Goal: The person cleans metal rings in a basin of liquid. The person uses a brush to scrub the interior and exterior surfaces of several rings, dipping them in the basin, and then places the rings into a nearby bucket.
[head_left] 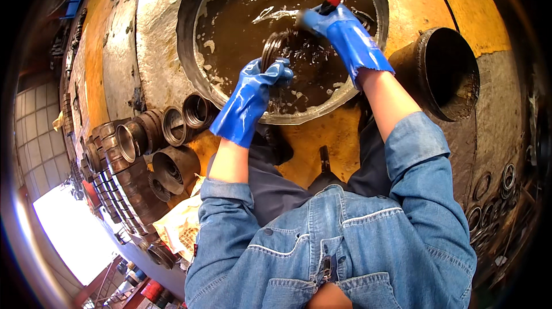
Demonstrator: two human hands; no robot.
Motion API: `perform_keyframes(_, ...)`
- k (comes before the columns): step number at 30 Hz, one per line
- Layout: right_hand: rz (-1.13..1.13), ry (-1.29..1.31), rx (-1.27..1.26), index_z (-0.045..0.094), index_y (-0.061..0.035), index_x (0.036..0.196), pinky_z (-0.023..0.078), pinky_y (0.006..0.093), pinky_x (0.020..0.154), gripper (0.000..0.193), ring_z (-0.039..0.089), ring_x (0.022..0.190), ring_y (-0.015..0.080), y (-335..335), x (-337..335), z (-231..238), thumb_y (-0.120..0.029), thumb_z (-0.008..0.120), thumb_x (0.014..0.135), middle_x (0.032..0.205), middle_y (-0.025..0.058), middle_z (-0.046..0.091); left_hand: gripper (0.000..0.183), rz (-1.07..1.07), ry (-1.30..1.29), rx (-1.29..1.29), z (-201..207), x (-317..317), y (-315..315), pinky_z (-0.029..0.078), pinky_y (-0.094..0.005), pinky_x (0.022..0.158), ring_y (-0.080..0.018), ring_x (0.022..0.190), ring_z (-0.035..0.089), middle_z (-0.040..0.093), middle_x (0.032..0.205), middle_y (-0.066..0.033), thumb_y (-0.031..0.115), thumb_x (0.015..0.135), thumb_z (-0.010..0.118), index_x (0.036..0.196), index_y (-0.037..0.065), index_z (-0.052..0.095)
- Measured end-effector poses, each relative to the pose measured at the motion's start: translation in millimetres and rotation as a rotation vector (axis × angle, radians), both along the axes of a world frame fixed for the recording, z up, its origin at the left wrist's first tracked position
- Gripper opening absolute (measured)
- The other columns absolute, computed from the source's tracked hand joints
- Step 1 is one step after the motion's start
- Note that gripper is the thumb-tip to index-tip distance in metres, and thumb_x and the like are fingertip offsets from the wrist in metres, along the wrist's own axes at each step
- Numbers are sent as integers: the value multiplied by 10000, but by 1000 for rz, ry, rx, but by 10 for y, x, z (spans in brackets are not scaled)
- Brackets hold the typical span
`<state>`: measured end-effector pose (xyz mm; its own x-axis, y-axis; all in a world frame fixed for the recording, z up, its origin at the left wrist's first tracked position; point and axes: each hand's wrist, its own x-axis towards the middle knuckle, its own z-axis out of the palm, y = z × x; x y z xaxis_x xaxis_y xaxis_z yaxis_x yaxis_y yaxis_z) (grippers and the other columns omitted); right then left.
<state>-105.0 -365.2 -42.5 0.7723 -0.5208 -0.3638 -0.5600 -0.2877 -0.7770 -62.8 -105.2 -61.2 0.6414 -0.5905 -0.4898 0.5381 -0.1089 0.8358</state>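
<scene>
Both of my hands wear long blue rubber gloves over a wide round tub (188,50) of murky brown liquid. My left hand (261,76) is closed around a dark ribbed metal ring (275,47), held upright just above the liquid. Farther forward and to the right, my right hand (329,20) grips a tool with a red and black handle (332,2). The tool's working end is hidden, and part of this glove is smeared by motion. Splashes and ripples show in the liquid between my hands.
Several rusty metal rings and sleeves (175,126) stand left of the tub, with stacked ribbed parts (129,179) behind them. A large open cylinder (451,73) lies to the right. More rings (508,176) lie at the far right. A crumpled light-coloured bag (179,225) sits by my left elbow.
</scene>
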Motion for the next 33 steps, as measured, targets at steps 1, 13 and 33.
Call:
perform_keyframes(1,-6,-57,9,769,-28,1081,565,430,882,476,743,930,298,-42,-72,-26,-449,718,866,988,202,768,346,-41,-111,27,56,-43,20,571,-306,833,-222,966,745,782,1057,-133,150,991,743,1270,-47,685)
perform_keyframes(13,416,-150,423,794,-94,1149,537,342,895,468,697,937,164,539,160,127,-493,731,914,987,90,781,430,19,-57,98,-75,134,296,578,-355,921,-213,966,721,765,1133,-120,-31,869,698,1299,-39,689)
perform_keyframes(33,368,48,291,790,-68,1026,535,395,874,510,707,930,287,641,388,-90,-523,687,820,990,172,766,396,-46,-135,12,174,37,287,554,-304,912,-178,1047,707,763,1142,-81,46,972,684,1364,-10,663)
